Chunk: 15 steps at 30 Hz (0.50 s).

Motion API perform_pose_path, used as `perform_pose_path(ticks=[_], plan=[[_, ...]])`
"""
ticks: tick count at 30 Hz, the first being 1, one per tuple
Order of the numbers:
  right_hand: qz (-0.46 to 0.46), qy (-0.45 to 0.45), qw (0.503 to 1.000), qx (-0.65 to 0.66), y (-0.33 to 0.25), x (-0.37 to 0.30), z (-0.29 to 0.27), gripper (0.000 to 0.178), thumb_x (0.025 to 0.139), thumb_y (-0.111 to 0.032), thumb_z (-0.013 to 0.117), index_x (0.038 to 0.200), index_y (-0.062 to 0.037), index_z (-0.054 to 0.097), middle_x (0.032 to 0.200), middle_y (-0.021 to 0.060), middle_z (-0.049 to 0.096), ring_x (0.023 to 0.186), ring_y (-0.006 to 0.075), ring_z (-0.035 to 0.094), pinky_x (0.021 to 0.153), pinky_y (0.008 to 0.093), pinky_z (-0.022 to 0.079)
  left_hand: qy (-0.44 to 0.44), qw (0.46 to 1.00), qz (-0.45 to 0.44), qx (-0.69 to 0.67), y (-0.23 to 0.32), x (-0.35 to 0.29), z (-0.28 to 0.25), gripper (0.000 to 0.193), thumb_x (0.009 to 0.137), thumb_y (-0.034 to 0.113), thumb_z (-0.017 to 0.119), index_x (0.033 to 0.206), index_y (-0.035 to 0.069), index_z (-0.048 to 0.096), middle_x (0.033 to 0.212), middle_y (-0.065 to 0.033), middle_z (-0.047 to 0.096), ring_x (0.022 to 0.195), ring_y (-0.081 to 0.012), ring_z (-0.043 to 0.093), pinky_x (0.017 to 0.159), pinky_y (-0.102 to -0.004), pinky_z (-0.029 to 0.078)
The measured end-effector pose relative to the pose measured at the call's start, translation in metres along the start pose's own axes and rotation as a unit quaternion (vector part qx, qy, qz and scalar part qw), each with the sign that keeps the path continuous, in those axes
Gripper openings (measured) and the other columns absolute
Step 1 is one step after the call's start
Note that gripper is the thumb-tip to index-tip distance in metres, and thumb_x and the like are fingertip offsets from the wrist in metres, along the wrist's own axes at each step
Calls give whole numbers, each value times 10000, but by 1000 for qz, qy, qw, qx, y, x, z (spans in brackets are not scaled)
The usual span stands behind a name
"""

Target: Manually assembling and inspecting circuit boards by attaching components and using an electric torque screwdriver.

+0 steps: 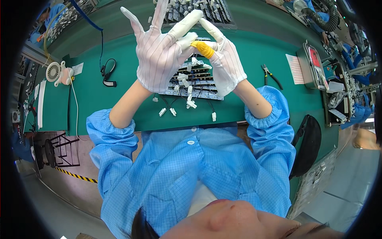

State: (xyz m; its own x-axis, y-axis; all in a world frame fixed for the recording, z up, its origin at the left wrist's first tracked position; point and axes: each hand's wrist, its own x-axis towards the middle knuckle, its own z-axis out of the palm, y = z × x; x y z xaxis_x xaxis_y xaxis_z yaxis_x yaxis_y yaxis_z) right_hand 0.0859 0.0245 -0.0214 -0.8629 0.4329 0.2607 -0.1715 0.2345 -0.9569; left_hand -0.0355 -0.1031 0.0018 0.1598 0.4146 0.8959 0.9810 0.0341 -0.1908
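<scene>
While the two gloved hands meet above them, the slim circuit-board strips (209,95) lie side by side in the middle of the green surface (262,46), partly hidden by the gloves. White connectors (191,104) on thin dark leads spread across the strips and off their near edge. The left hand (159,55), in a striped white glove with pale covers on thumb and index finger, has its outer fingers spread; its thumb tip touches the yellow finger cover (205,49) on the thumb of the right hand (227,63). The index fingertips come together just beyond. Whether either grip pinches anything between its fingertips, I cannot tell.

Farther off, a tray (233,27) holds more boards and connectors. To the right lie pliers (273,77) with yellow-and-black handles, then a printed sheet (295,68), its lines too small to read, beside a clear-sided container (314,71) showing a red panel. To the left are a black strap (108,72), a small paper (77,69) with illegible marks, and a pale fan (53,72).
</scene>
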Motion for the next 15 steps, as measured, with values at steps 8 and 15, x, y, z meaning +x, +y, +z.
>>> perform_pose_path(ticks=[8,15], plan=[[-31,12,997,64,3,2,15,606,789,-387,711,1260,-39,555,1316,183,517,971,189,632,874,288,474,-1,999,-2,36,-16,-5,-3,375,777,373,676,1026,92,663,1256,-180,530,1331,-444,302,1051,-700,-36],[-159,59,962,-215,5,7,15,438,872,-399,600,1179,-90,637,1286,193,536,1025,183,596,937,333,434,16,997,-49,50,-13,-4,9,955,787,622,566,1490,141,135,1503,-302,-3,1375,-515,1,1024,-689,-76]])
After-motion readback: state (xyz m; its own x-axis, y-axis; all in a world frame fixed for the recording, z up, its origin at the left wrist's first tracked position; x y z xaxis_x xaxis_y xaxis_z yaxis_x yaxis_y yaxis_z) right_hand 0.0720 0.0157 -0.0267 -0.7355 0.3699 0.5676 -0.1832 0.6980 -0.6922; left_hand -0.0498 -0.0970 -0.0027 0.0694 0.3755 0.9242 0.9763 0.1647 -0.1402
